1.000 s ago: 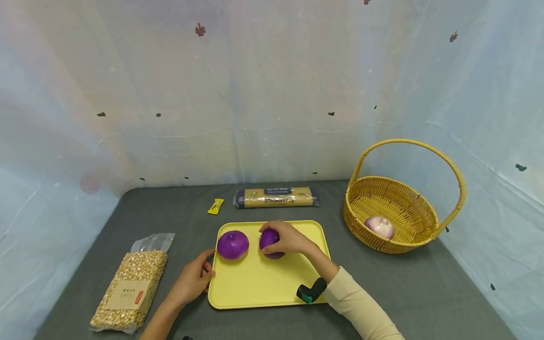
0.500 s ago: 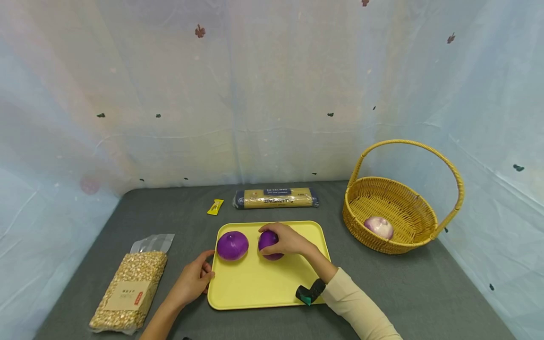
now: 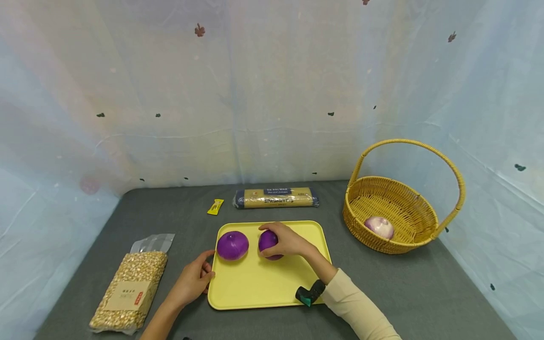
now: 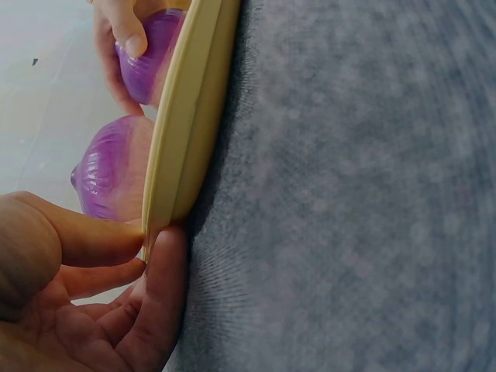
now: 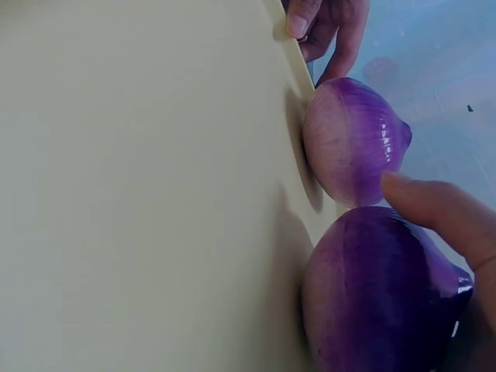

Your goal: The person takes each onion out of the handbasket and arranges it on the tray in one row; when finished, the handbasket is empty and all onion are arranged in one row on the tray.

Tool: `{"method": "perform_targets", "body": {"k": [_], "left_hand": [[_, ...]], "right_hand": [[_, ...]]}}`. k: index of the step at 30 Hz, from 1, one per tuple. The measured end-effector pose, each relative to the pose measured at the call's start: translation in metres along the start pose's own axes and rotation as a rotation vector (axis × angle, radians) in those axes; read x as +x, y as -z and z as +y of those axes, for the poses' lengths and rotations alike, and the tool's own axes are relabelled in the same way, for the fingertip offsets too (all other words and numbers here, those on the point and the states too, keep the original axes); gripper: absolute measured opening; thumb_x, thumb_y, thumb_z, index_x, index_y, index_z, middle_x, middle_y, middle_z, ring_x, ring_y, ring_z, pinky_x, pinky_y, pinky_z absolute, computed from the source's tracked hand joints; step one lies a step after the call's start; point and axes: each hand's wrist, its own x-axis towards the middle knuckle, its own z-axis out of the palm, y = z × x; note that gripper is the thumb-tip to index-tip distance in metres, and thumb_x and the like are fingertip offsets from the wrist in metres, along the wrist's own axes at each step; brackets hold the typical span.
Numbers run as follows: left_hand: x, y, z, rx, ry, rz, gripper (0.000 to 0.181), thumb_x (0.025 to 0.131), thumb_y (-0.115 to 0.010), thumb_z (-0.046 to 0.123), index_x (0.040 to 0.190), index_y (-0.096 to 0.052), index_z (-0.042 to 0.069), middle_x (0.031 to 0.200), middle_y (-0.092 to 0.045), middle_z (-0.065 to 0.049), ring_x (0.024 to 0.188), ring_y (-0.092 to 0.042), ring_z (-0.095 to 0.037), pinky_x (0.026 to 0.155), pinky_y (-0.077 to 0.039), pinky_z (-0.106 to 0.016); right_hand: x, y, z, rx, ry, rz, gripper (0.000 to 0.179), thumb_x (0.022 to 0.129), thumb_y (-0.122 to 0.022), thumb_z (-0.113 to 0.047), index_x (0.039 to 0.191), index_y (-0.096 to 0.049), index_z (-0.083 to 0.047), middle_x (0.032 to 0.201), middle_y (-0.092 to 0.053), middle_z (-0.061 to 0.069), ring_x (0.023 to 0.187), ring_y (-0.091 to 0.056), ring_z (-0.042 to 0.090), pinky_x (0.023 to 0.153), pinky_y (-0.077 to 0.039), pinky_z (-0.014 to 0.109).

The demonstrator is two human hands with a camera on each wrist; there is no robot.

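Head view: the right hand (image 3: 286, 240) curls round the right purple onion (image 3: 267, 240) on the yellow tray (image 3: 263, 288), thumb on the near side, fingers over the far side; the left hand (image 3: 193, 278) holds the tray's left rim.
Second purple onion (image 3: 232, 245): sits untouched near the tray's far left corner, a bare strip between it and its twin.
Wicker basket (image 3: 362, 235): shows in this view alone, well apart to the right, with a pale onion (image 3: 379, 227) inside.
Left wrist view: reveals the rim pinched between the left hand's digits, a hold the head view only half shows; here, though, the rim hides the onions' bases.
Steadying pinch: best kept light and level, since tipping the rim could set an onion rolling.
Right wrist view: both pointed tops and the shadows beside the onions show; of the right hand's grip only the thumb is clear, so its firmness cannot be told.
Glossy skin: probably calls for even pressure from both sides, around the widest part, with the thumb clear of the neighbour.
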Motion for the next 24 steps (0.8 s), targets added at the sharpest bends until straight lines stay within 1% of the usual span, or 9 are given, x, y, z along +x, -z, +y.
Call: {"method": "perform_targets", "body": {"k": [6, 8, 11, 14, 16, 21, 24], "left_hand": [[0.001, 0.000, 0.001, 0.000, 0.007, -0.001, 0.050, 0.084, -0.059, -0.008, 0.132, -0.046, 0.000, 0.078, -0.049, -0.007, 0.058, -0.049, -0.015, 0.042, -0.048, -0.026], [0.001, 0.001, 0.001, 0.003, 0.009, -0.002, 0.050, 0.084, -0.059, -0.008, 0.132, -0.045, 0.001, 0.078, -0.049, -0.007, 0.058, -0.049, -0.015, 0.042, -0.048, -0.026], [0.002, 0.001, 0.001, 0.009, 0.014, -0.005, 0.051, 0.084, -0.059, -0.008, 0.132, -0.045, 0.001, 0.079, -0.049, -0.007, 0.059, -0.049, -0.015, 0.042, -0.048, -0.026], [0.003, 0.002, 0.002, 0.005, 0.019, -0.008, 0.050, 0.085, -0.059, -0.008, 0.132, -0.045, 0.001, 0.079, -0.049, -0.007, 0.059, -0.049, -0.016, 0.043, -0.048, -0.026], [0.003, 0.002, 0.002, -0.002, 0.019, -0.010, 0.050, 0.085, -0.059, -0.008, 0.132, -0.045, 0.001, 0.079, -0.049, -0.007, 0.059, -0.049, -0.016, 0.043, -0.048, -0.026], [0.002, 0.002, 0.002, -0.013, 0.020, -0.011, 0.050, 0.085, -0.059, -0.008, 0.132, -0.046, 0.001, 0.079, -0.049, -0.007, 0.058, -0.049, -0.016, 0.043, -0.048, -0.026], [0.002, 0.001, 0.001, -0.014, 0.025, -0.015, 0.050, 0.085, -0.059, -0.008, 0.132, -0.045, 0.001, 0.078, -0.049, -0.007, 0.058, -0.049, -0.016, 0.043, -0.048, -0.026]], "right_hand": [[-0.001, 0.005, 0.000, 0.020, 0.005, 0.008, 0.075, 0.075, -0.076, -0.034, 0.137, -0.044, -0.008, 0.132, -0.047, 0.014, 0.113, -0.050, 0.026, 0.079, -0.051, 0.034], [-0.002, 0.008, -0.001, 0.037, 0.006, 0.012, 0.074, 0.076, -0.075, -0.035, 0.138, -0.044, -0.008, 0.133, -0.046, 0.013, 0.115, -0.049, 0.026, 0.082, -0.050, 0.036], [-0.004, 0.014, -0.001, 0.053, 0.014, 0.028, 0.073, 0.078, -0.074, -0.036, 0.138, -0.044, -0.010, 0.135, -0.045, 0.012, 0.120, -0.045, 0.029, 0.091, -0.046, 0.041], [-0.006, 0.020, -0.004, 0.071, 0.034, 0.053, 0.071, 0.079, -0.073, -0.036, 0.138, -0.044, -0.009, 0.136, -0.045, 0.011, 0.125, -0.041, 0.033, 0.098, -0.041, 0.047], [-0.008, 0.023, -0.005, 0.077, 0.041, 0.074, 0.069, 0.079, -0.073, -0.035, 0.137, -0.045, -0.010, 0.136, -0.046, 0.008, 0.127, -0.040, 0.032, 0.100, -0.038, 0.048], [-0.013, 0.030, -0.009, 0.119, 0.067, 0.136, 0.063, 0.082, -0.071, -0.032, 0.135, -0.047, -0.010, 0.134, -0.049, 0.010, 0.125, -0.044, 0.027, 0.102, -0.037, 0.049], [-0.016, 0.033, -0.009, 0.141, 0.093, 0.181, 0.059, 0.083, -0.071, -0.030, 0.133, -0.048, -0.009, 0.131, -0.051, 0.011, 0.121, -0.048, 0.028, 0.099, -0.040, 0.049]]}}
